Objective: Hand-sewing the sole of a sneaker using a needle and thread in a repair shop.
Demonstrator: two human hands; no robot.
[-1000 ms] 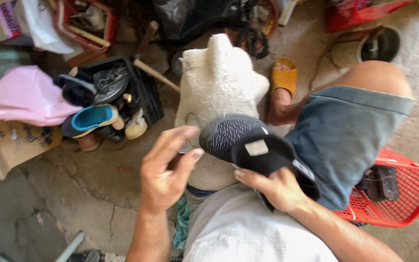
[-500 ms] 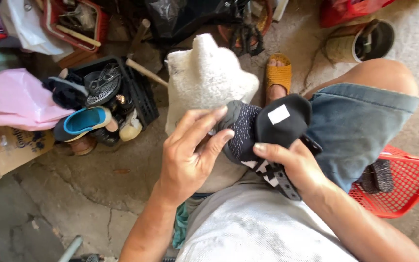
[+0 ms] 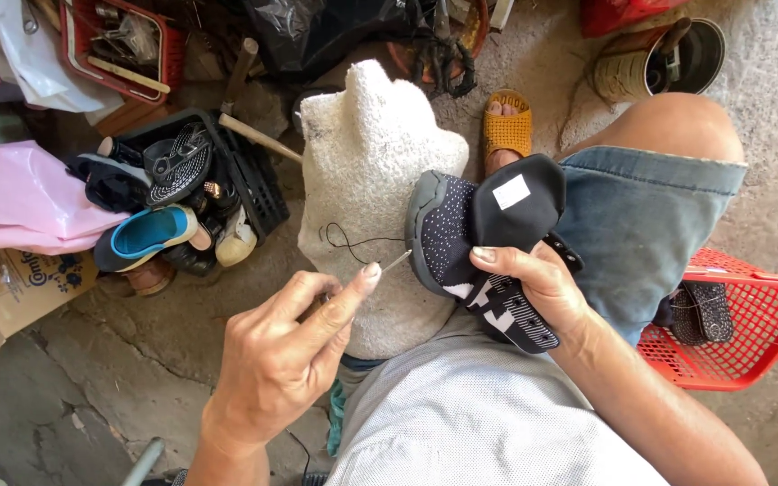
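My right hand (image 3: 538,288) grips a dark knit shoe (image 3: 488,243) with a grey sole edge and a white tag, holding it on its side over my lap. My left hand (image 3: 285,360) pinches a thin metal needle or awl (image 3: 395,262) whose tip touches the shoe's sole rim. A black thread (image 3: 344,241) loops from the tool across a white towel (image 3: 371,180) draped over my left knee. My right leg wears denim shorts (image 3: 650,225).
A black crate (image 3: 254,175) of shoes and a blue sandal (image 3: 146,236) sit at left by a pink bag (image 3: 20,198) and a cardboard box (image 3: 2,288). A red basket (image 3: 749,333) stands at right. A metal can (image 3: 668,58) and an orange sandal (image 3: 508,126) lie ahead.
My left hand has come off the shoe and now holds the needle against its sole edge. The shoe has turned so that its sole faces left, and the thread now shows.
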